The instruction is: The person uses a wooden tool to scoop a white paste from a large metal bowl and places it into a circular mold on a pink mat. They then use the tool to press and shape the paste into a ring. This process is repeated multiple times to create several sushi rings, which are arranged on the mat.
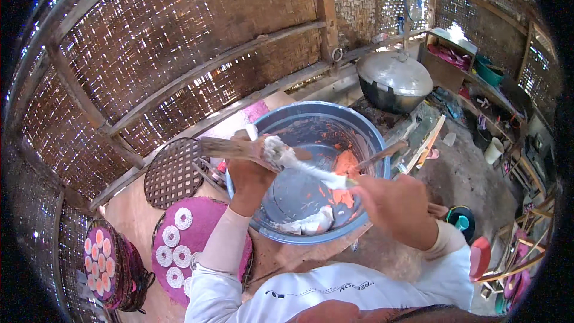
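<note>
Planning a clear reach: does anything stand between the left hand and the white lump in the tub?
Nothing visible does: the white lump lies uncovered, and only the floor of the tub shows between it and the left hand.

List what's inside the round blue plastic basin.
Orange paste at right with a brown wooden stick; a white lump near the front. The left hand, right hand and white-smeared wooden piece cover parts of the basin; what's behind them can't be seen.

A brown wooden tool (230, 148), its end coated in sticky white dough (279, 152), meets a slim white-smeared implement (326, 176) above a round blue basin (284, 197).
</note>
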`<state>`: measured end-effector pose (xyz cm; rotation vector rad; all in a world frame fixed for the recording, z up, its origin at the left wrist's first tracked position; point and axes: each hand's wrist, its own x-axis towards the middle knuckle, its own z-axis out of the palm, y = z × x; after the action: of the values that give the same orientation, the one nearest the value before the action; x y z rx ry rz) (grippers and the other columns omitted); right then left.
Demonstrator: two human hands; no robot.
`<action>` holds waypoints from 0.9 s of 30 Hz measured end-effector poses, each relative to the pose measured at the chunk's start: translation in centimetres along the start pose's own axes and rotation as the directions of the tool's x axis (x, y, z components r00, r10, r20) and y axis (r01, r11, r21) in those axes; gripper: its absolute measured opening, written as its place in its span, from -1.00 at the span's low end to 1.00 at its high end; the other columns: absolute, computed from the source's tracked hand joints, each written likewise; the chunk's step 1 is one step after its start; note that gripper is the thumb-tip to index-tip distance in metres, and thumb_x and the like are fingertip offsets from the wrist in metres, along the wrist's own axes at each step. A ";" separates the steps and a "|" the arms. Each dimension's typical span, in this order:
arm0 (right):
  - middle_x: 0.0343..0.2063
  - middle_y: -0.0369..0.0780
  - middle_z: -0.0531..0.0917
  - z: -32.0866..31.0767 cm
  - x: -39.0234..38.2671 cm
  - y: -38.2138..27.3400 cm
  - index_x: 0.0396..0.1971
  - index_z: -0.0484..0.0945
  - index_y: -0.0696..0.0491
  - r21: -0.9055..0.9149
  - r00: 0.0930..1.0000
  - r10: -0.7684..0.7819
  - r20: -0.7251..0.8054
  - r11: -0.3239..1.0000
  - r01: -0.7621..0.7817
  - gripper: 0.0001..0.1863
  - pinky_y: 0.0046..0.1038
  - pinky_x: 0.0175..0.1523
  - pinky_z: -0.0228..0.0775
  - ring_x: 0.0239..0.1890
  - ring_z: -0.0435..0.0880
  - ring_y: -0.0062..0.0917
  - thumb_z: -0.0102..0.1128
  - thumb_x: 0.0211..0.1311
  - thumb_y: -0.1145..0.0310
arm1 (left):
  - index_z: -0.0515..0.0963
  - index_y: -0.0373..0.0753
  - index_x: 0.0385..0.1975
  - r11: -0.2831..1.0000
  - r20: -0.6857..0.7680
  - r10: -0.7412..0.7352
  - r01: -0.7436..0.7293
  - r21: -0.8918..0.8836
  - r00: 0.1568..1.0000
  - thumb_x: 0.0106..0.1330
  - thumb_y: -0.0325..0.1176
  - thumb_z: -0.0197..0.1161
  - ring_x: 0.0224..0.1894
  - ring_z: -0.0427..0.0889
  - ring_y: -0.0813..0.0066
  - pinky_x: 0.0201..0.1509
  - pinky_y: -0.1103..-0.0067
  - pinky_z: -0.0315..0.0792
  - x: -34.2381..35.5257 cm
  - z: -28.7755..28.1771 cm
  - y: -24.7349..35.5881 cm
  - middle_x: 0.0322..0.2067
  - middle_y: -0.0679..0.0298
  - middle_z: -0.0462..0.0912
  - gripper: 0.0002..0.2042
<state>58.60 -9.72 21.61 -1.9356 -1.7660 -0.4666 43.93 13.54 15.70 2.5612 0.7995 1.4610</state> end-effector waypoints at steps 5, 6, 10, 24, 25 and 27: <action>-0.74 -0.23 0.50 3.3 0.7 0.4 -0.51 0.47 -0.03 0.184 0.973 0.100 -0.208 0.981 -0.062 -0.88 -0.37 -0.64 0.26 -0.72 0.49 -0.33 0.11 0.07 0.27 | 0.53 -0.13 -0.42 0.963 -0.119 -0.181 0.151 -0.223 0.976 -0.11 -0.26 0.30 -0.30 0.47 0.32 -0.25 0.51 0.35 0.2 -1.9 3.0 -0.44 0.34 0.54 -0.77; -0.76 -0.22 0.49 4.5 0.8 0.1 -0.52 0.47 -0.02 0.238 0.963 0.098 -0.250 0.971 -0.037 -0.89 -0.36 -0.64 0.25 -0.73 0.48 -0.31 0.11 0.07 0.28 | 0.47 -0.20 -0.32 0.870 -0.101 -0.235 0.163 -0.465 0.967 -0.01 -0.31 0.23 -0.25 0.48 0.34 -0.15 0.52 0.35 -0.5 -1.2 2.8 -0.37 0.29 0.52 -0.75; -0.80 -0.21 0.45 6.9 1.1 -1.5 -0.53 0.47 -0.02 0.329 0.948 0.078 -0.309 0.944 0.029 -0.89 -0.36 -0.68 0.22 -0.75 0.48 -0.34 0.12 0.07 0.29 | 0.36 -0.32 -0.16 0.753 -0.140 -0.279 0.126 -0.646 0.950 0.22 -0.37 0.00 -0.14 0.47 0.36 0.05 0.48 0.34 -2.3 0.6 1.8 -0.25 0.20 0.49 -0.76; -0.81 -0.24 0.45 7.3 1.0 0.1 -0.52 0.52 -0.06 0.436 0.991 -0.129 -0.030 0.890 0.129 -0.81 -0.33 -0.67 0.27 -0.78 0.47 -0.34 0.07 0.10 0.16 | 0.48 -0.26 -0.27 0.982 -0.421 -0.118 0.043 -0.185 0.899 -0.09 -0.30 0.31 -0.35 0.52 0.37 -0.20 0.48 0.41 -1.5 -3.8 -3.8 -0.40 0.23 0.54 -0.65; -0.80 -0.23 0.46 6.8 1.4 1.2 -0.54 0.53 -0.04 0.351 0.984 -0.170 0.048 0.926 0.142 -0.81 -0.31 -0.66 0.27 -0.77 0.47 -0.32 0.07 0.08 0.17 | 0.49 -0.26 -0.27 0.973 -0.330 -0.215 0.172 -0.153 0.919 -0.11 -0.32 0.32 -0.29 0.53 0.35 -0.16 0.48 0.40 -1.3 -5.5 -3.7 -0.34 0.18 0.55 -0.64; -0.79 -0.21 0.48 6.2 3.0 3.3 -0.58 0.54 0.00 0.172 0.949 -0.218 0.227 0.968 0.181 -0.80 -0.26 -0.64 0.29 -0.76 0.48 -0.28 0.08 0.03 0.20 | 0.44 -0.25 -0.20 0.904 -0.397 -0.423 0.349 -0.247 0.815 -0.07 -0.36 0.34 -0.26 0.52 0.40 -0.17 0.55 0.40 -2.4 -8.2 -4.9 -0.26 0.20 0.52 -0.61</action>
<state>61.81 -3.91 17.73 -1.7791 -2.1015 -0.1593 34.28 15.20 16.65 1.8124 1.1200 1.8866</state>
